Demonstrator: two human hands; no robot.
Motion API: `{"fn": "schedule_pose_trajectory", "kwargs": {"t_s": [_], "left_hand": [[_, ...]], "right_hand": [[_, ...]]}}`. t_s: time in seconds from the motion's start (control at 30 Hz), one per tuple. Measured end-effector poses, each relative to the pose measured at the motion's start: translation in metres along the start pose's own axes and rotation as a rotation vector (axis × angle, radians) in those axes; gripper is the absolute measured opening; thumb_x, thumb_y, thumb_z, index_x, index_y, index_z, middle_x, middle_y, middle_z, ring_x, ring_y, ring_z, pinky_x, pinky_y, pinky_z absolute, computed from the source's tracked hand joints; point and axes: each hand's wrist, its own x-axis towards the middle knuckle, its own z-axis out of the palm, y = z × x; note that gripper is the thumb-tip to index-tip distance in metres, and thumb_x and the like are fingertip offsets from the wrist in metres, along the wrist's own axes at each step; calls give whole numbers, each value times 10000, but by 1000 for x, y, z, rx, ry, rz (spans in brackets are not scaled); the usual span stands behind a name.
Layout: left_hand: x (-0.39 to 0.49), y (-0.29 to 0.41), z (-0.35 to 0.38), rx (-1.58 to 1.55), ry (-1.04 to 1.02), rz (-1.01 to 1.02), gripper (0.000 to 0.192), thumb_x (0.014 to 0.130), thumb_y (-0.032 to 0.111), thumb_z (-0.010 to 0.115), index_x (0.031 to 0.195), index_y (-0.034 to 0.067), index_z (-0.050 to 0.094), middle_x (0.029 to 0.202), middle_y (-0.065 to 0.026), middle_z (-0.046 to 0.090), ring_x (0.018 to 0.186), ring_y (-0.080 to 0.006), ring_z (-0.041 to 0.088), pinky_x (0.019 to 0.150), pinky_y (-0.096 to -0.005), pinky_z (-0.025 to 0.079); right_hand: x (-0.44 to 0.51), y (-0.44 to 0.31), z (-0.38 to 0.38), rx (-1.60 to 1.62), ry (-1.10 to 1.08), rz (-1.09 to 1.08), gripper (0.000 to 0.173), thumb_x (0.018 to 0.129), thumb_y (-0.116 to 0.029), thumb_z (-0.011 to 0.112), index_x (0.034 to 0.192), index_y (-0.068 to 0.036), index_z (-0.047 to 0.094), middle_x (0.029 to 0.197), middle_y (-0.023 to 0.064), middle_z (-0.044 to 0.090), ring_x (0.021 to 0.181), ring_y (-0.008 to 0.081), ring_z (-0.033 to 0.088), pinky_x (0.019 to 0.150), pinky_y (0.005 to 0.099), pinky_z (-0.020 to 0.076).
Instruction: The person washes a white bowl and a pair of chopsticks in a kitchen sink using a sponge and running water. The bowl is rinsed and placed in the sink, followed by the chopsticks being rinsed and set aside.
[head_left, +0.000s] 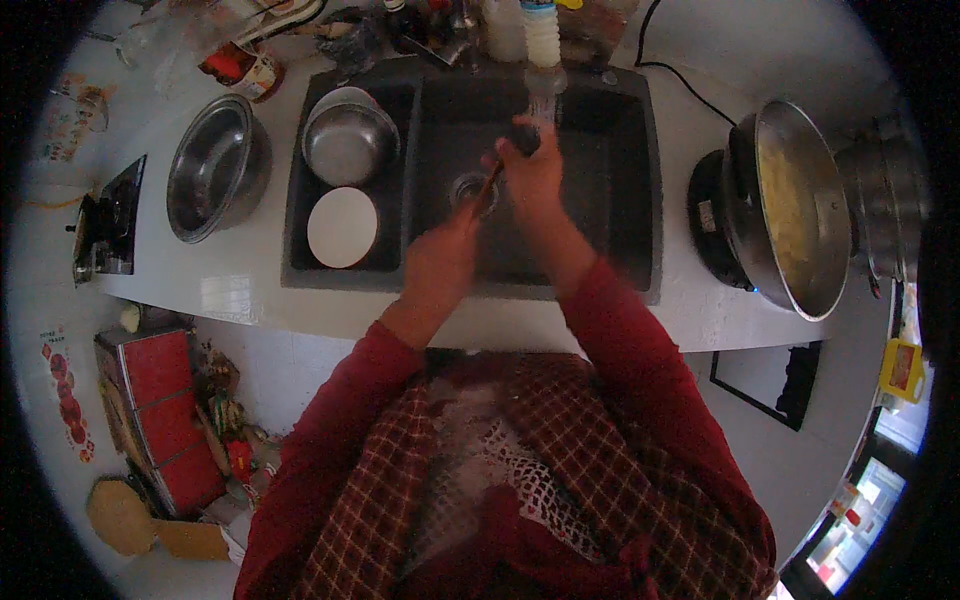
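Both hands are over the right basin of a dark double sink (630, 195). My left hand (442, 259) grips the lower end of a long utensil with a thin brown handle (491, 182). Around its dark upper end (526, 139) the fingers of my right hand (538, 169) are closed; the exact kind of utensil is blurred. Running water (541, 106) falls from a white ribbed spout (543, 41) onto the right hand. Below the utensil lies the round metal drain (471, 191), partly covered by it.
Metal bowls (349, 146) and a white round dish (343, 227) sit in the left basin. A steel basin (214, 169) stands on the counter to the left. At right, a wide pan (795, 210) with pale yellow food rests on a black cooker (709, 217). A jar (259, 77) stands at back left.
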Motion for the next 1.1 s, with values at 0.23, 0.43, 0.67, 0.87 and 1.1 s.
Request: {"fn": "schedule_pose_trajectory", "kwargs": {"t_s": [0.23,0.43,0.67,0.87,1.1], "left_hand": [[0,6,-9,437,44,140,390,916,129,568,1301,80,535,823,-160,669,674,-304,676,500,-417,521],[0,8,0,-851,-143,-255,332,963,170,550,1271,47,536,869,-149,655,750,-207,674,579,-348,516],[12,-9,6,-691,38,-249,351,966,182,532,1266,0,530,1037,-205,660,855,-321,668,659,-440,499],[-6,5,1,-319,-53,-84,339,969,86,489,1289,-23,514,1087,-284,625,955,-411,637,830,-450,504],[-2,3,-10,-96,85,-17,340,919,59,528,1255,13,554,920,-253,654,784,-442,641,690,-488,526]], "right_hand": [[-19,12,0,147,48,180,404,842,74,620,1201,-77,512,1087,175,573,930,287,602,736,396,562],[36,25,-37,774,147,390,421,862,81,590,1223,-98,471,1113,199,574,895,323,617,700,398,554],[-56,-6,12,-486,-131,-450,397,802,25,653,1163,-109,556,1218,199,533,1168,346,507,992,439,429],[1,-15,4,-543,8,-491,362,778,12,664,1116,-97,596,1251,171,507,1221,362,466,1047,423,376],[-37,-19,17,-504,-153,-476,336,789,18,665,1099,-82,581,1289,198,466,1262,385,433,1054,473,369]]}}
